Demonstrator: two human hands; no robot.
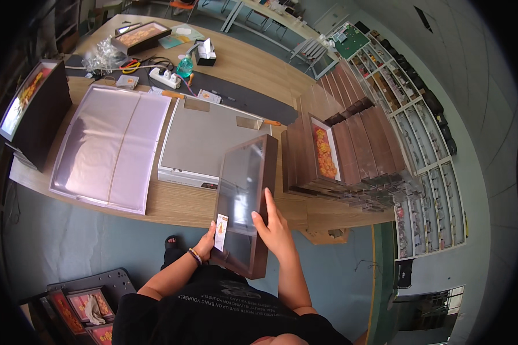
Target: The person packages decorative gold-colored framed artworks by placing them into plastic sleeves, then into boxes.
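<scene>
At a wooden surface (181, 199), the left hand (205, 245) grips a brown frame (240, 187) by its left edge, long axis running outward; the right hand (274, 229), thumb spread, touches its right.

Table's (259, 66) pretty packed: film (106, 144) left, flat grey unit (195, 138) mid, brown boxes (360, 146) stacked right. Dark mat (253, 103) runs behind.

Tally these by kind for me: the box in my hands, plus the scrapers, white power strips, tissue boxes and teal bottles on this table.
Shallow brown-framed box: 1
Orange-handled scrapers: 2
White power strip: 1
Black tissue box: 1
Teal bottle: 1
Total: 6
</scene>
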